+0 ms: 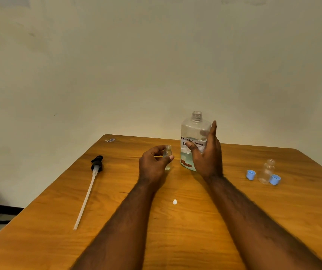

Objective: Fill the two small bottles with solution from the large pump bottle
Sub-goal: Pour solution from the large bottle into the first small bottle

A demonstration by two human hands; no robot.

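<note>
The large clear bottle (193, 131) stands open-necked at the table's far middle, with a handwritten label and some liquid low inside. My right hand (208, 158) wraps its right side, thumb across the label and fingers behind the plastic. My left hand (152, 164) holds one small clear bottle (168, 152) upright and uncapped, just left of the large bottle. The second small bottle (267, 171) stands uncapped at the right. The black pump head (97, 164) with its long white tube lies flat at the left.
Two blue caps (251, 174) (275, 179) lie on either side of the second small bottle. A white scrap (174, 202) rests between my forearms. A small sticker (110, 140) marks the wooden table (175, 230) near its far left corner. A plain wall stands behind.
</note>
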